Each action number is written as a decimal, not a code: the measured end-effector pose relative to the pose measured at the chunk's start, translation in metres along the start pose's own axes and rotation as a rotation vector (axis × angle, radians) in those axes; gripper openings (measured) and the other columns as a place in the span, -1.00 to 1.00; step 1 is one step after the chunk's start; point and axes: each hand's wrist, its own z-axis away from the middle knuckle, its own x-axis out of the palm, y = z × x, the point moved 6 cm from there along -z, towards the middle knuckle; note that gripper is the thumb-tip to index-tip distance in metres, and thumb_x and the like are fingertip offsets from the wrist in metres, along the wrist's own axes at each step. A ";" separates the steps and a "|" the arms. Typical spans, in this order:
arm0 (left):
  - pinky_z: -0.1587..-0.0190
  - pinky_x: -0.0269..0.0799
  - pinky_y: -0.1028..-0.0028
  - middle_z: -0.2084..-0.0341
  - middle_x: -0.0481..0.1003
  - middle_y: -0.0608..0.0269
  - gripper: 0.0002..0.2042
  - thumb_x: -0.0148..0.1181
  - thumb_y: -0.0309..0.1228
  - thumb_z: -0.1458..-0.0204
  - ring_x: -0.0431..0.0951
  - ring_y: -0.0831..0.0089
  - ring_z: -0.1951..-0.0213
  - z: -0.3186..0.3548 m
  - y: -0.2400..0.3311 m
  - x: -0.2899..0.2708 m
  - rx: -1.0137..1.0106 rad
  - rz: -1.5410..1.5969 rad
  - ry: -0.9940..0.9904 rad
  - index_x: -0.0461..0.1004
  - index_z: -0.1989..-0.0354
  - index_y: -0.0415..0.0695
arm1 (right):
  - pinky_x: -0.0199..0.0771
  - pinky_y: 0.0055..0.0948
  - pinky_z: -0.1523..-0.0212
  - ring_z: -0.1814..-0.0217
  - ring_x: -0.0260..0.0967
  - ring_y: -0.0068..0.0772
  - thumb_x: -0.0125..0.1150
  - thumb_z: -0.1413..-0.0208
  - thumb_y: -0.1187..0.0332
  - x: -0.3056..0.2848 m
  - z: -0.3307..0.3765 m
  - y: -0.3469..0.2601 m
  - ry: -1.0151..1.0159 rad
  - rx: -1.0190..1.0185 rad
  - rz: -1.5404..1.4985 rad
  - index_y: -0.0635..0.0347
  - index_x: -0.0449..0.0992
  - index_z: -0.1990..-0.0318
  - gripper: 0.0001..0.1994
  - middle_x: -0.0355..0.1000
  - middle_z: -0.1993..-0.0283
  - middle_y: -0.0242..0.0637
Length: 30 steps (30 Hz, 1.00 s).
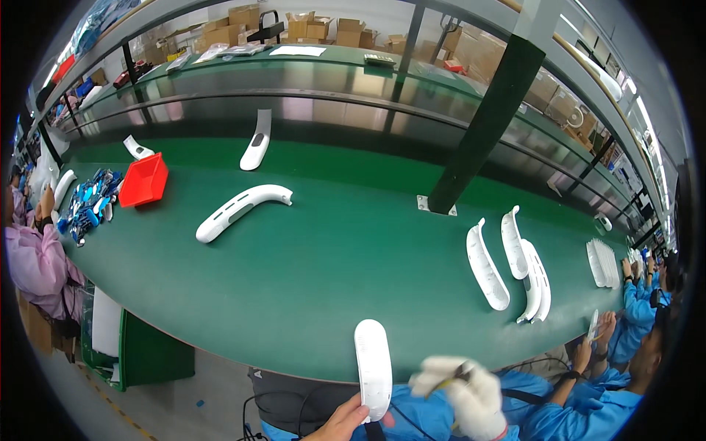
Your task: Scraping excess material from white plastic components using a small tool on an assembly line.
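From afar, my left hand (343, 422) grips a curved white plastic shell (373, 364), best held steady; my gloved right hand (471, 397), apart, has a grip too blurred to tell.

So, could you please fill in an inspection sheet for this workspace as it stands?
Surface: green tabletop, with a green post rising from it.
Job's things: white perforated shell, held; curved white part lying left of centre; more white parts at right.
Clutter: red bin beside a pile of blue and silver pieces.
Grippers: left hand grips the shell's near end; gloved right hand is blurred, contents unclear.
Cables: black cables below the near edge.
Surroundings: cardboard boxes behind; people at both sides.
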 end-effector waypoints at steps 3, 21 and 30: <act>-0.03 0.41 0.37 0.15 0.51 0.11 -0.58 -0.23 -0.26 -0.36 0.53 0.34 0.12 0.003 0.017 0.005 0.032 -0.069 -0.029 0.24 -0.22 -0.32 | 0.52 -0.18 -0.05 0.05 0.54 -0.12 -0.06 -0.27 0.39 0.000 -0.027 -0.003 0.093 -0.206 -0.013 0.49 0.36 -0.05 -0.68 0.55 0.20 -0.01; 0.46 0.40 0.52 0.55 0.48 0.27 -0.74 -0.15 -0.33 -0.34 0.47 0.55 0.54 -0.013 0.025 0.020 -0.003 -0.160 0.152 0.37 0.08 -0.29 | 0.52 -0.29 0.50 0.58 0.43 -0.28 -0.10 -0.38 0.05 0.061 -0.053 -0.015 0.017 -0.472 0.068 0.36 0.38 0.39 -0.52 0.32 0.64 -0.23; 0.48 0.40 0.50 0.58 0.48 0.26 -0.72 -0.16 -0.31 -0.35 0.49 0.52 0.57 -0.011 0.023 0.018 -0.046 -0.122 0.239 0.39 0.08 -0.29 | 0.55 -0.39 0.43 0.44 0.55 -0.24 -0.10 -0.36 -0.02 0.064 -0.059 -0.003 0.109 -0.408 0.177 0.35 0.39 0.31 -0.50 0.45 0.53 -0.14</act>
